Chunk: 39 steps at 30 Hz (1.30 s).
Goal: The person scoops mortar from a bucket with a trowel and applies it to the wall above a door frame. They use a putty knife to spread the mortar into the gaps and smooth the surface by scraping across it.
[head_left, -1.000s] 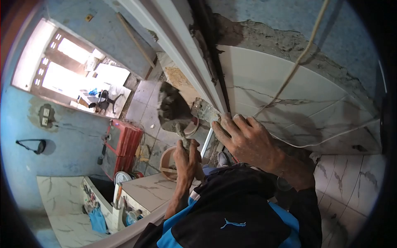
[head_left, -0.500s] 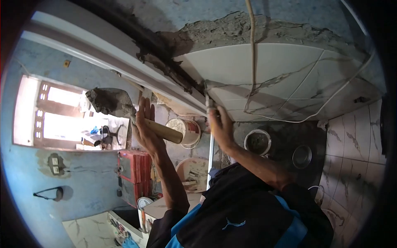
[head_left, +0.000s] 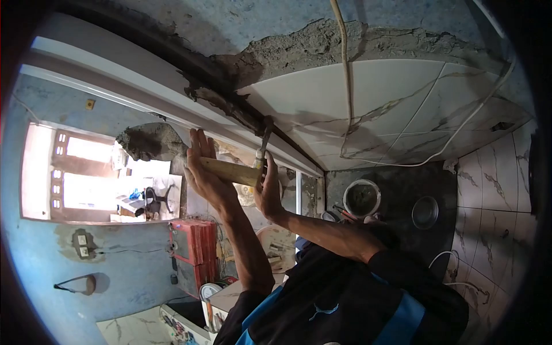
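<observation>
In my left hand (head_left: 208,185) is a trowel with a thick wooden handle (head_left: 227,171). Grey wet mortar (head_left: 146,142) sits on its blade, out to the left. My right hand (head_left: 268,192) is closed around a small narrow-bladed scraper (head_left: 266,139), its blade pointing up toward the gap between the white frame (head_left: 190,118) and the wall tiles (head_left: 345,92). The end of the trowel handle comes up against my right hand and overlaps it. Rough dark mortar (head_left: 224,106) lines the edge of the frame.
A bucket of grey mix (head_left: 362,198) and a round metal pan (head_left: 425,213) stand on the dark floor. A cable (head_left: 345,63) hangs across the tiles. Red boxes (head_left: 195,253) stand by the blue wall (head_left: 132,276), below a bright window (head_left: 86,167).
My right hand has moved left with the scraper, away from the tile corner and close to the trowel handle. My left hand still holds the loaded trowel and has shifted little.
</observation>
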Each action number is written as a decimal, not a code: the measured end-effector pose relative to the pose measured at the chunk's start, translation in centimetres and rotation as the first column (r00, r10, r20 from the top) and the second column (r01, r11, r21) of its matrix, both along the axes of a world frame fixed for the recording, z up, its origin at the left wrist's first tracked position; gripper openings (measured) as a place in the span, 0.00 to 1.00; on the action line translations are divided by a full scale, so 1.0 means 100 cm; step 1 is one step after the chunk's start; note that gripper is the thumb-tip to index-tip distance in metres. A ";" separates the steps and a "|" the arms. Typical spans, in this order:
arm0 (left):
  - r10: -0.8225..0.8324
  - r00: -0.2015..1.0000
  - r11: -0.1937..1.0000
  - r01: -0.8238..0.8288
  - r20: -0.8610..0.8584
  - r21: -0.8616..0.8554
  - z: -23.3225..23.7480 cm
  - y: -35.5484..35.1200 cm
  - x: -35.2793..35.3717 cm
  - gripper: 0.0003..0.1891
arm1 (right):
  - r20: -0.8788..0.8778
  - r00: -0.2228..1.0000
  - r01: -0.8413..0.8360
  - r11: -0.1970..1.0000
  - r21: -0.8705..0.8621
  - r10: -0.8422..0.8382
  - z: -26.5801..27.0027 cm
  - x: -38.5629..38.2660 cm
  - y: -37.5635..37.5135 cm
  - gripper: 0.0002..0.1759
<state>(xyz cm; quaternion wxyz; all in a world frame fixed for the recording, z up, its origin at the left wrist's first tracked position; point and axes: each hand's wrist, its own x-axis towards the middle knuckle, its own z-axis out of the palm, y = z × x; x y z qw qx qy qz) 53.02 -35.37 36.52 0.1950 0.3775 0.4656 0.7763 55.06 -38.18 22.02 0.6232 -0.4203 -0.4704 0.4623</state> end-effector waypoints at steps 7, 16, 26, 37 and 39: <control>-0.033 0.999 0.999 0.033 -0.007 0.032 -0.007 0.002 -0.001 0.27 | 0.099 0.995 -0.030 0.987 0.159 0.014 0.003 0.007 0.005 0.40; -0.034 0.999 0.999 0.034 -0.006 0.036 -0.005 0.003 0.001 0.26 | 0.137 0.956 -0.269 0.961 0.066 0.258 0.002 0.059 0.018 0.31; 0.017 0.998 1.000 -0.017 -0.055 0.005 -0.003 0.003 0.008 0.26 | 0.211 0.817 -0.545 0.838 -0.026 0.537 0.015 0.126 0.053 0.23; -0.008 0.998 0.999 0.005 -0.055 -0.048 0.002 -0.003 0.001 0.26 | -0.194 0.765 -0.635 0.666 -0.393 0.614 0.043 0.191 0.091 0.14; -0.024 0.998 0.998 0.021 -0.056 -0.052 0.004 -0.003 0.001 0.26 | -0.124 0.692 -0.662 0.556 -0.502 0.711 0.047 0.193 0.111 0.14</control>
